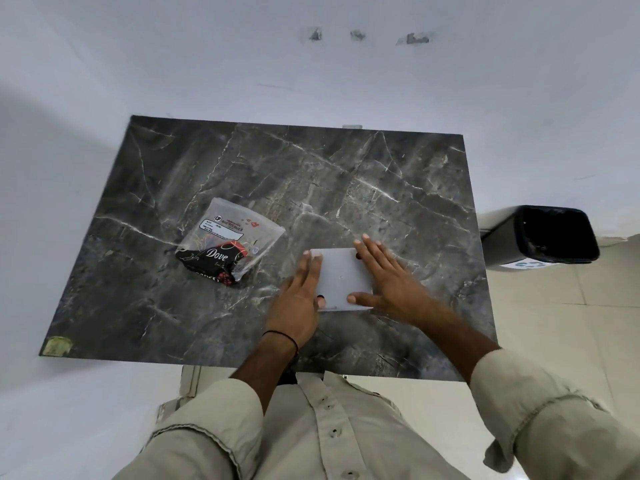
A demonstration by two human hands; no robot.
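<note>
Grey-veined marble table (346, 174), white rectangular sheet (343, 278) lying centre frame, left hand (299, 296) and right hand (389, 282) pressing its sides with straight fingers, clear pouch (239, 223) holding a Dove packet (214, 259) just left, nothing between, black bin (550, 233) far right

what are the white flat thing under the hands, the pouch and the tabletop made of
White flat thing: matte, opaque, plain pale surface; paper, card or foam, cannot tell. Pouch: clear glossy plastic film, creased, the dark Dove pack shows through. Tabletop: dark grey marble look with white veins, slight sheen; stone or printed laminate, left open.
</note>
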